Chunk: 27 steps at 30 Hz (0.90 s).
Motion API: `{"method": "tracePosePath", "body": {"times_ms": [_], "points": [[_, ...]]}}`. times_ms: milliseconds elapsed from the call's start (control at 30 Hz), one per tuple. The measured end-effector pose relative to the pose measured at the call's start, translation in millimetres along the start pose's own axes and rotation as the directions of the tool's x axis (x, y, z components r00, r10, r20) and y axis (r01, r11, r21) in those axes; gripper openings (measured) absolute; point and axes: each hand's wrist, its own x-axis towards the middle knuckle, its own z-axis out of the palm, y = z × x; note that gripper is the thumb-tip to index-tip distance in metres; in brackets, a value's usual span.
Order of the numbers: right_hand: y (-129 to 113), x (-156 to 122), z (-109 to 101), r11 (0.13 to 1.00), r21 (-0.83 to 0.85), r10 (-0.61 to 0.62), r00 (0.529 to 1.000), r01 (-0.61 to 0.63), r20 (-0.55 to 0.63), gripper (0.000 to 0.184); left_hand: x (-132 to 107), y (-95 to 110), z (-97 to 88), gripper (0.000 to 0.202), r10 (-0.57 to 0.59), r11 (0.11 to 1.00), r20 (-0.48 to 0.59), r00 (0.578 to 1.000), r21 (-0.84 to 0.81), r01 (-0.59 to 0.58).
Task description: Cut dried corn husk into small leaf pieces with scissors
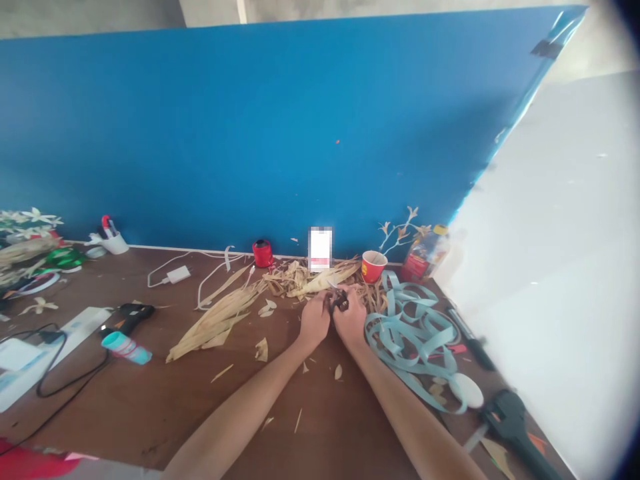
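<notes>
My right hand [351, 317] is closed round a pair of small scissors [342, 303] with dark handles; the short pale blade points up and away. Right beside it, my left hand [316, 319] has its fingers pressed together near the scissors. What those fingers hold, if anything, is too small to make out. Just beyond both hands lies a heap of dried husks [287, 279], with a paler husk piece [317, 283] on top. A long bundle of dried husks [220, 320] stretches to the left. Cut petal-shaped scraps [339, 371] lie between my forearms.
On the right are a tangled light blue ribbon [415, 327], a red paper cup [373, 268] and a black glue gun [515, 427]. A red spool [262, 253] stands against the blue partition [280, 133]. Leftward lie a white charger [179, 274], a blue roll [126, 347] and a power strip [60, 353].
</notes>
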Motion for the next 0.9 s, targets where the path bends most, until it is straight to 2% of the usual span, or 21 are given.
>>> {"method": "tracePosePath", "body": {"times_ms": [167, 267, 533, 700, 800, 900], "points": [[-2, -2, -1, 1.0, -0.007, -0.003, 1.0, 0.003, 0.01, 0.037, -1, -2, -1.5, 0.028, -0.058, 0.996, -0.014, 0.998, -0.075, 0.057], [-2, -2, -2, 1.0, -0.006, 0.009, 1.0, -0.009, 0.012, 0.038, -1, -5, -3.3, 0.025, -0.048, 0.985, -0.025, 0.999, -0.165, 0.043], [-4, -3, -1, 1.0, 0.014, 0.008, 1.0, -0.008, 0.012, 0.037, 2, -10, -3.0, 0.025, -0.052, 0.952, 0.016, 0.999, -0.301, 0.054], [-4, 0, -2, 0.996, 0.063, 0.064, 0.998, -0.063, -0.003, 0.033, 3, -12, -2.1, 0.027, -0.076, 0.932, 0.033, 0.997, -0.353, 0.083], [-5, 2, -4, 0.988, 0.11, 0.115, 0.993, -0.111, -0.025, 0.028, 6, -15, -0.8, 0.024, -0.068, 0.901, 0.026, 0.997, -0.428, 0.072], [-7, 4, -5, 0.982, 0.147, 0.125, 0.992, -0.12, -0.03, 0.026, 12, -19, 0.7, 0.024, -0.083, 0.831, 0.054, 0.995, -0.547, 0.099]]}}
